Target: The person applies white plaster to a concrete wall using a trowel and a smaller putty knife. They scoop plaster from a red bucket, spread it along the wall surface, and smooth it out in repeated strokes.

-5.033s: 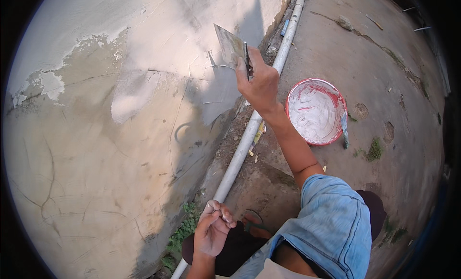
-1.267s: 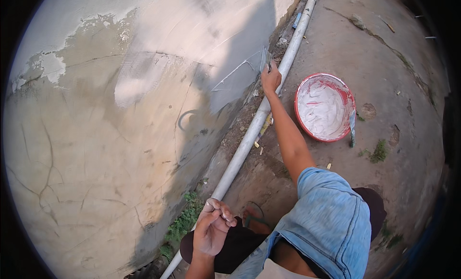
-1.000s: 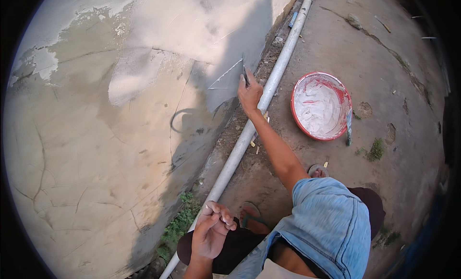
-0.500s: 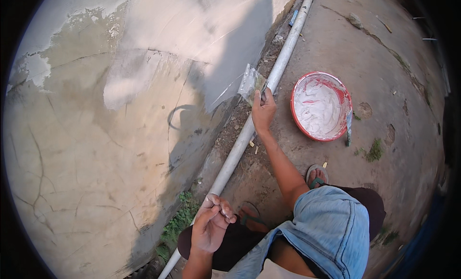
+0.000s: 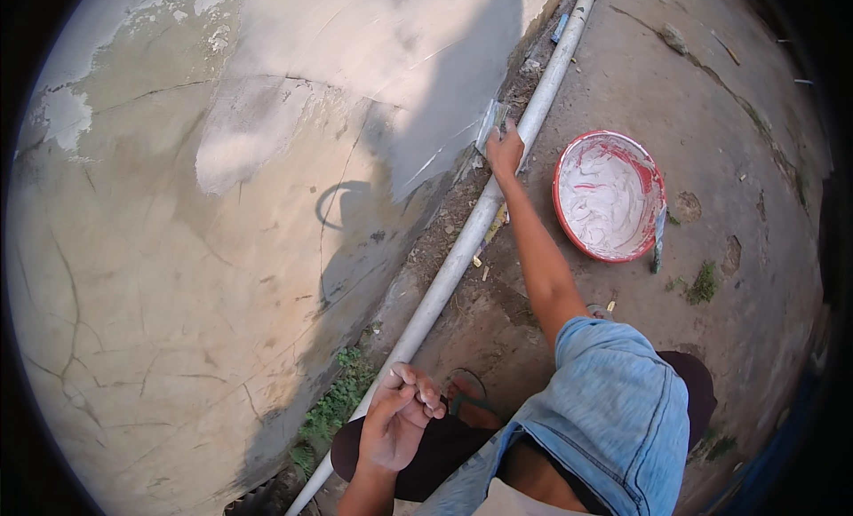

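At the foot of the wall, my right hand grips a putty knife with a wide, pale flat blade. The blade lies at or very close to the wall's lower edge; whether it touches is hard to tell. My right arm reaches across a long grey-white pipe. Down by my knee, my left hand is palm up with its fingers loosely bent and nothing visible in it. A red basin with white putty stands right of my right arm.
A stained tool handle hangs over the basin's right rim. Green weeds grow between wall and pipe, with another tuft on the cracked ground. A sandalled foot is beside the pipe. Fresh pale plaster covers the upper wall.
My right hand has moved farther away and a little right with the putty knife, and the blade has turned more edge-on along the wall's base. My left hand has barely moved.
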`<action>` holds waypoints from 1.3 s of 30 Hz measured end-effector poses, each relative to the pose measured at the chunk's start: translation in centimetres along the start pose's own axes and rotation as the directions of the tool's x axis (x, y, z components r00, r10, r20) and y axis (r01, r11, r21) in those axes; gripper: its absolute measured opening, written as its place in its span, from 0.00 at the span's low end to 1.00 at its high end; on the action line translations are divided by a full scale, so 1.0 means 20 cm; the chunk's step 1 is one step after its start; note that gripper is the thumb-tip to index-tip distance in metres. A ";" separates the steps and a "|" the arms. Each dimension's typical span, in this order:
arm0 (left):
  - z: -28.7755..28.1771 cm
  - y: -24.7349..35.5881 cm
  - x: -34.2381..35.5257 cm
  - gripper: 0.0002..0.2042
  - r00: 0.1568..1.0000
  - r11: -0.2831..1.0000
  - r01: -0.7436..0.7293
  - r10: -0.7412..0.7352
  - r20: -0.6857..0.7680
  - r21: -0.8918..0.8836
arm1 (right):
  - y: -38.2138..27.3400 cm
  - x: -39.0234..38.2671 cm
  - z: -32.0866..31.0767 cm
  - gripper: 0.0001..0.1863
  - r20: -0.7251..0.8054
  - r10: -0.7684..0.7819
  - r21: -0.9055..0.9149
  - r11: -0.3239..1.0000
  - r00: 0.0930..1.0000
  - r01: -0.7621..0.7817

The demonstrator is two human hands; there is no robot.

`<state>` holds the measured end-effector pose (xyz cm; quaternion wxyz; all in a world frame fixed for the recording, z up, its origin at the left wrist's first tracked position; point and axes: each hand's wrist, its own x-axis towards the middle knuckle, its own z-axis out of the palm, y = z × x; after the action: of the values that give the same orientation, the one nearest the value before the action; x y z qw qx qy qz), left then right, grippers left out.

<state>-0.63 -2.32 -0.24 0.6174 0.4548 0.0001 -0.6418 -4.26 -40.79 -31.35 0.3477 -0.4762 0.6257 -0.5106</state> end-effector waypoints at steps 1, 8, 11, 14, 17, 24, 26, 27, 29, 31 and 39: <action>-0.01 0.00 -0.01 0.06 1.000 1.000 -0.003 0.003 -0.004 -0.002 | -0.05 -0.05 0.00 0.20 0.011 -0.005 0.030 1.000 1.000 0.005; -0.03 0.01 -0.04 0.06 1.000 1.000 0.005 -0.005 0.025 -0.013 | -0.34 -0.42 -0.08 0.19 0.044 -0.152 0.145 0.979 0.987 0.144; -0.04 0.01 -0.06 0.06 1.000 1.000 0.006 -0.006 0.029 -0.016 | -0.53 -0.69 -0.12 0.21 0.130 -0.206 0.200 0.964 0.970 0.178; -0.06 0.02 -0.08 0.07 0.997 1.000 0.019 -0.018 0.076 -0.012 | -0.66 -0.95 -0.11 0.28 0.206 -0.309 0.225 0.938 0.929 0.262; -0.09 0.01 -0.09 0.07 0.994 1.000 0.012 -0.012 0.111 -0.004 | -0.77 -1.16 -0.06 0.29 0.126 -0.432 0.272 0.881 0.893 0.387; -0.13 0.03 -0.12 0.07 0.994 0.999 -0.027 0.030 0.106 -0.037 | -0.85 -1.30 -0.28 0.18 0.180 -0.569 0.470 0.766 0.802 0.438; -0.14 0.05 -0.13 0.07 0.994 0.999 -0.031 0.035 0.099 -0.043 | -0.77 -1.21 -0.37 0.10 0.272 -0.210 0.540 0.841 0.939 0.032; -0.14 0.05 -0.14 0.08 0.995 0.998 -0.030 0.034 0.096 -0.050 | -0.71 -1.08 -0.40 0.08 0.278 0.003 0.659 0.727 0.961 -0.193; -0.16 0.05 -0.16 0.07 0.993 0.998 -0.026 0.033 0.115 -0.061 | -0.52 -0.91 -0.39 0.08 0.160 0.140 0.650 0.730 0.977 -0.211; -0.19 0.05 -0.17 0.07 0.992 0.997 -0.019 0.028 0.127 -0.068 | -0.35 -0.85 -0.31 0.07 0.135 0.191 0.582 0.779 0.972 -0.234; -0.28 0.08 -0.21 0.07 0.989 0.997 0.005 0.007 0.150 -0.075 | -0.34 -0.97 0.07 0.08 0.074 0.026 0.456 0.888 0.997 -0.057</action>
<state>3.11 3.75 -0.27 0.6327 0.3816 -0.0226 -0.6735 4.53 -23.01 -26.04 0.4814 -0.3839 0.4861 -0.6202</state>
